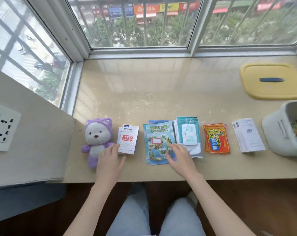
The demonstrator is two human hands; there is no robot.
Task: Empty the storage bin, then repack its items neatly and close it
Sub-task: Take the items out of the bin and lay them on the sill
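Note:
A row of items lies along the front of the beige sill. From the left: a purple and white plush bear (pixel 96 138), a stack of white packets (pixel 128 139), blue illustrated booklets (pixel 158 142), teal wet-wipe packs (pixel 188 133), red and yellow warmer packets (pixel 216 138) and white sachets (pixel 248 137). My left hand (pixel 110 159) rests with its fingers on the lower edge of the white packets. The straight fingers of my right hand (pixel 180 156) lie on the booklets. The white storage bin (pixel 278 133) stands at the right edge with colourful items inside. Its yellow lid (pixel 270 80) lies behind it.
Barred windows close off the sill at the back and left. A beige wall panel with a power socket (pixel 4 128) juts out on the left beside the bear. My knees in light jeans (pixel 154 217) are below the sill's front edge.

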